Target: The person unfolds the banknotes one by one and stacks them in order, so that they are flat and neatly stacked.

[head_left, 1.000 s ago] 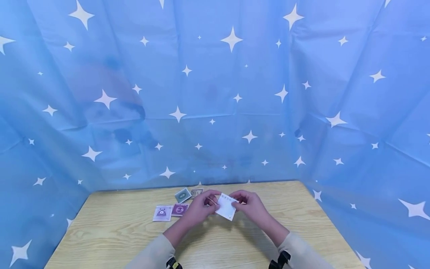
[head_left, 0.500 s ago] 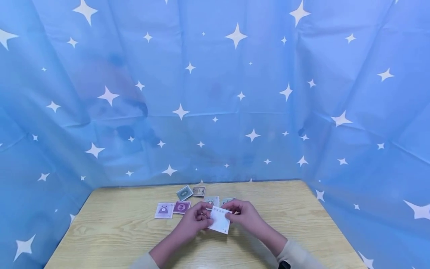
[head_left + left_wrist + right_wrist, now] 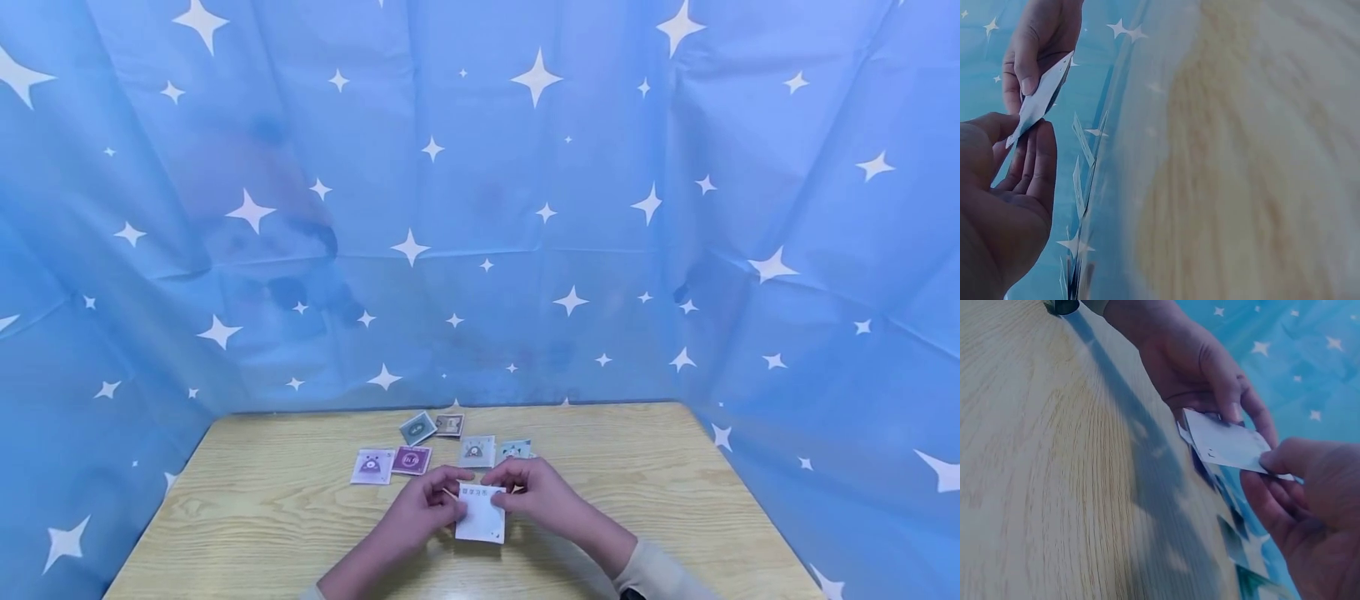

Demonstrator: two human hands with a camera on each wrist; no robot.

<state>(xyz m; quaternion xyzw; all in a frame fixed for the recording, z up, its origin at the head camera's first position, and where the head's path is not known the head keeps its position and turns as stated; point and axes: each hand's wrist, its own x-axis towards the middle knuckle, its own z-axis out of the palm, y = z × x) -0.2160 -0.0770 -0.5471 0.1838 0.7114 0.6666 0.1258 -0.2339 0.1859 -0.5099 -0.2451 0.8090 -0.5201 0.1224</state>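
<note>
Low in the centre of the head view, a white card (image 3: 480, 517) is held above the wooden table (image 3: 247, 533), pinched along its top edge by both hands. Left hand (image 3: 423, 507) grips the upper left corner, thumb on the near face and fingers curled behind; the left wrist view shows the card (image 3: 1038, 100) edge-on between thumb and fingers. Right hand (image 3: 536, 492) clamps the upper right corner in like manner, and in the right wrist view its thumb (image 3: 1288, 459) lies on top of the card (image 3: 1229, 444). Print on the card's face is too small to read.

Change noted: over the last second the card has come down and toward the person, from a tilted position higher in the frame to a near-square hang close to the table. Both grips are unchanged. With the hands lower, two more cards now show beyond them.

Judgement: the card is being brought down for laying, not yet released.

Beyond the hands, six small cards lie flat: lilac card (image 3: 372, 466), magenta card (image 3: 412, 459), grey-green card (image 3: 417, 427), brown card (image 3: 449, 424), pale card (image 3: 477, 451), teal card (image 3: 515, 450). Blue star-printed sheeting (image 3: 480, 208) encloses the table.
</note>
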